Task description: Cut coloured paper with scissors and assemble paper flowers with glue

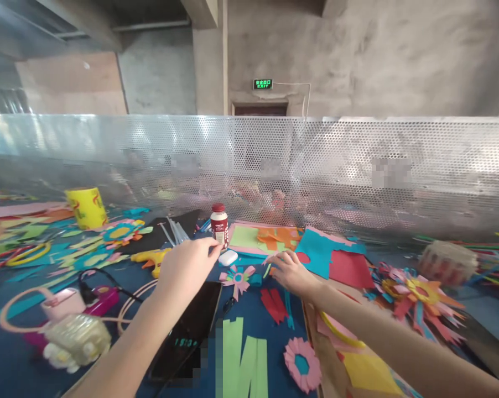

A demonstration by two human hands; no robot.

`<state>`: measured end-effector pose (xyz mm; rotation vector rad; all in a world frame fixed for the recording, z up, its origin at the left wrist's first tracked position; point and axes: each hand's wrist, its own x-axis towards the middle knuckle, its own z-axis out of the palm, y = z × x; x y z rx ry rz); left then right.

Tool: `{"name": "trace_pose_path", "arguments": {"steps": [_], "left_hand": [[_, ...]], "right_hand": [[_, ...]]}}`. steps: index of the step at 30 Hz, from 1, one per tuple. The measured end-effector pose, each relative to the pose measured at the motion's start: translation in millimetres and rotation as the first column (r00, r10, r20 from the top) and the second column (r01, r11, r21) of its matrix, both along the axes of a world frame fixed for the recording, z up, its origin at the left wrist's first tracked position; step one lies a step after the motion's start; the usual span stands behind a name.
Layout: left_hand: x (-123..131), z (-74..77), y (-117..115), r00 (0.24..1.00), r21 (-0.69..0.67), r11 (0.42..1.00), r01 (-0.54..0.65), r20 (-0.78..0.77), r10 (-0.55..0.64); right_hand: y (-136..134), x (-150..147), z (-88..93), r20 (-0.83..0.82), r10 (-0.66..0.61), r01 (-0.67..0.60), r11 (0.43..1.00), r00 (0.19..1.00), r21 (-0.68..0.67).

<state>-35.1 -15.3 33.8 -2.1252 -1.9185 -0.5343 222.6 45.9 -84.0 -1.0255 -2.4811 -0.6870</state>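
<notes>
My left hand [191, 262] reaches forward in front of the burgundy-capped drink bottle [219, 225]. Its thumb and forefinger are bent close together, and whatever they hold, if anything, is hidden. Clear glue sticks [175, 231] and a yellow glue gun [150, 260] are just beyond and left of it. My right hand [291, 272] is low over the table with curled fingers. A bit of pink paper and a thin green strip [267, 271] show at its fingertips; its grip is unclear. Between the hands are a white earphone case [228, 257] and a pink paper flower [237, 281].
Green paper strips [249, 359], a pink paper rosette [301, 365] and a dark phone [187, 331] lie near me. Scissors [25, 254] and a yellow tape roll [86, 208] are left. Coloured sheets [351, 269] and flowers [419, 293] lie right. A perforated metal screen [266, 143] stands behind.
</notes>
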Motion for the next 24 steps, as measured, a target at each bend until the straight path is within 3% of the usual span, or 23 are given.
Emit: {"name": "trace_pose_path", "arguments": {"steps": [6, 10, 15, 18, 21, 24], "left_hand": [[-42.5, 8.8, 19.1, 0.983, -0.247, 0.969, -0.027, 0.170, 0.071], [-54.8, 13.5, 27.3, 0.930, -0.212, 0.971, 0.111, 0.367, -0.026], [-82.9, 39.7, 22.1, 0.879, -0.090, 0.983, 0.161, 0.465, -0.102], [-108.1, 51.5, 27.0, 0.907, -0.132, 0.986, 0.104, 0.419, -0.039], [-125.7, 52.3, 43.2, 0.983, -0.251, 0.956, -0.153, 0.062, 0.174], [-132.2, 48.8, 56.3, 0.973, -0.312, 0.922, -0.229, -0.037, 0.229]], "right_hand": [[-8.2, 7.2, 6.0, -0.093, -0.051, 0.047, 0.998, 0.994, -0.037], [-16.7, 9.5, 17.7, -0.156, -0.047, 0.042, 0.998, 0.987, -0.037], [-36.9, 13.0, 32.9, -0.182, -0.011, 0.010, 1.000, 0.983, -0.007], [-51.8, 16.0, 40.1, -0.150, 0.014, -0.007, 0.999, 0.989, 0.049], [-63.1, 15.4, 45.2, -0.081, 0.041, -0.033, 0.994, 0.996, 0.102], [-70.9, 11.2, 49.1, -0.035, 0.065, -0.060, 0.988, 0.997, 0.141]]}}
